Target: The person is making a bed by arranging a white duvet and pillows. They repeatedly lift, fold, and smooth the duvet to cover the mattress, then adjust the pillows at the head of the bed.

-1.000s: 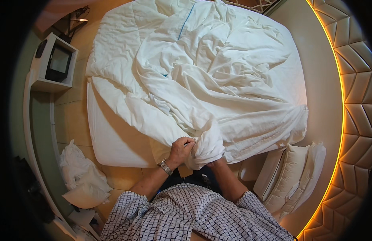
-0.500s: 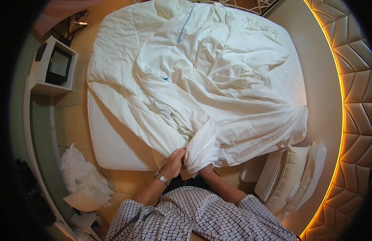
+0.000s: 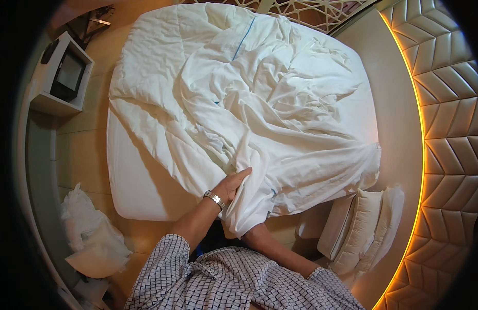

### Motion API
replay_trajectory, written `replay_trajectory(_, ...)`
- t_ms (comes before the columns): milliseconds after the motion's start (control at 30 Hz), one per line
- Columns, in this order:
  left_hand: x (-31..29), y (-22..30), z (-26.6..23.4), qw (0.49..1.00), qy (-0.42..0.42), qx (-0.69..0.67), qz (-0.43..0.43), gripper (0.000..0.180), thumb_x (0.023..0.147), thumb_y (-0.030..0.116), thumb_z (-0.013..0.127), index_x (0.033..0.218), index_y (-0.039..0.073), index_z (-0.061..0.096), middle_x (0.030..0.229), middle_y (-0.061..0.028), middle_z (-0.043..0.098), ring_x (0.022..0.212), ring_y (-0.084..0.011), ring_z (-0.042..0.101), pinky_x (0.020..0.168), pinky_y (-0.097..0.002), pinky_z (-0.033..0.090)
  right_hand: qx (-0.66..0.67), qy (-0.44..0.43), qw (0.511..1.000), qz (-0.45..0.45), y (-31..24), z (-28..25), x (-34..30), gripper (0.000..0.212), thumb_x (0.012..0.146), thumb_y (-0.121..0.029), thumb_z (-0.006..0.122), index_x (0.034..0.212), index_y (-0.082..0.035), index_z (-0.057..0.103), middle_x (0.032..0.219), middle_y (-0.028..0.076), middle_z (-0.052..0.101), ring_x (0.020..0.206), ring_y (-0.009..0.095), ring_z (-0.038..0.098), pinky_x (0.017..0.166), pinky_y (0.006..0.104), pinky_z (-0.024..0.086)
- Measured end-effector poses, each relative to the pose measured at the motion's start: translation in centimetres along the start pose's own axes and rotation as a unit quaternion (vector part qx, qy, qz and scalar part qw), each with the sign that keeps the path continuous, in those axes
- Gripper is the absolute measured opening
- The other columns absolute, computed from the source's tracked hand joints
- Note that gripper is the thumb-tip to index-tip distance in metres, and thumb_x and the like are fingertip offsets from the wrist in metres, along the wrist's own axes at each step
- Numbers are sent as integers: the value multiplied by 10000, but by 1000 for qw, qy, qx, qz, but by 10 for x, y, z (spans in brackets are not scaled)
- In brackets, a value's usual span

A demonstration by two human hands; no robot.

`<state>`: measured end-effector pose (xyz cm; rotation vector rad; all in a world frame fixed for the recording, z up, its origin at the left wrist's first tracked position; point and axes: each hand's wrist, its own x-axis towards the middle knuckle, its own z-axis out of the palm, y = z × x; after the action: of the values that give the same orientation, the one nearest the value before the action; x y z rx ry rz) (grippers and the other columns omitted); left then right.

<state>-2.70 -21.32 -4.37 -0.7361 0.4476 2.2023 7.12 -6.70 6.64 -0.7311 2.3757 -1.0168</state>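
A rumpled white duvet cover (image 3: 301,129) with thin blue lines is heaped over a white quilt (image 3: 151,57) on the bed. At the bed's near edge, my left hand (image 3: 233,185), a metal watch on its wrist, is closed on a gathered fold of the cover. Just to the right and closer to me, my right hand (image 3: 253,235) reaches under the hanging end of that fold. Cloth hides its fingers. Bare mattress (image 3: 141,181) shows at the near left.
Several pillows (image 3: 360,227) stand on edge at the right by the padded headboard wall (image 3: 448,144) with its glowing strip. A white bundle and pillow (image 3: 97,248) lie on the floor at left. Beyond them is a white cabinet (image 3: 63,77) holding a dark box-like appliance.
My left hand has moved up and slightly right along the gathered cloth. My right hand has come lower, towards me, and the fold hangs closer. The whole view has shifted a little.
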Motion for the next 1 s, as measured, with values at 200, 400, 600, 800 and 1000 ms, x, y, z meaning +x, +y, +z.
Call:
replay_trajectory(200, -84, 45, 5, 974, -72, -130, 173, 499, 933, 257, 693, 1320, -17, 539, 1250, -173, 649, 1125, -269, 647, 1013, -446, 518, 0, 156, 987, 32, -12, -20, -14, 385, 833, -118, 702, 1207, -37, 655, 1109, 174, 674, 1061, 365, 630, 929, 429, 492)
replay_trajectory(400, -199, 81, -86, 913, 54, -29, 404, 528, 982, 279, 622, 1398, -12, 475, 1334, -181, 603, 1200, -317, 607, 1043, -483, 496, 63, 311, 929, 190, 39, -38, -14, 234, 915, -130, 631, 1097, -1, 704, 814, 161, 712, 710, 265, 676, 660, 376, 519)
replay_trajectory(600, -217, 58, -143, 911, 92, -88, 392, 505, 993, 248, 605, 1426, 30, 464, 1366, -163, 584, 1225, -318, 585, 1059, -490, 479, 201, 357, 910, 64, -73, -132, 92, 263, 948, -133, 609, 1155, 6, 692, 753, 62, 680, 642, 98, 572, 581, 275, 465)
replay_trajectory(800, -189, 25, -63, 952, -156, -18, 263, 633, 937, 211, 687, 1476, 58, 395, 1453, -116, 510, 1296, -319, 527, 1124, -509, 403, 289, 400, 863, -114, -202, -170, 143, 228, 976, -71, 570, 1150, 6, 696, 809, -19, 644, 720, 38, 540, 635, 214, 458)
replay_trajectory(1000, -243, 43, -55, 898, -97, 343, 257, 603, 918, 165, 688, 1441, 21, 424, 1401, -131, 546, 1259, -303, 555, 1072, -494, 453, 172, 510, 827, -162, -332, -198, 163, 226, 958, -55, 573, 1132, -14, 711, 836, -12, 656, 725, 27, 539, 638, 202, 446)
